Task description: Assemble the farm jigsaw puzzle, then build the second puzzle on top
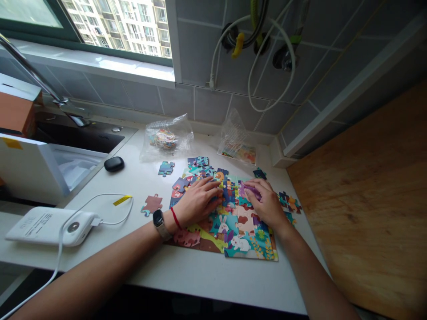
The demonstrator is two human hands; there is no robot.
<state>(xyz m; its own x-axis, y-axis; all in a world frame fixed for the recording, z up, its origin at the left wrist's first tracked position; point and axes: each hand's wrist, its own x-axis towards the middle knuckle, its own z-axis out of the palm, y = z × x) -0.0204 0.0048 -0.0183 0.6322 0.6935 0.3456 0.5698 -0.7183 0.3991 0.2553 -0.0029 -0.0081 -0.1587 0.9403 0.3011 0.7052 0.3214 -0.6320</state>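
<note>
A colourful animal jigsaw puzzle [245, 220], partly joined, covers the middle of the white counter. Across its upper left part lies my left hand [198, 201], palm down with fingers stretched out over the pieces; a watch and a red cord circle that wrist. My right hand [265, 202] is on the puzzle's right side, thumb and fingers closed on a purple puzzle piece [252, 191]. Loose pieces lie around: a brownish puzzle piece [153, 204] and a blue-green puzzle piece [166, 168] on the left, a dark joined cluster [289, 202] on the right.
Behind the puzzle sit a clear bag of pieces [167, 138] and another clear bag [235, 135] over a printed card. At left are a black oval case [114, 164], a white power bank [50, 226] with a cable, and a sink [110, 140]. A wooden board [367, 200] stands at right.
</note>
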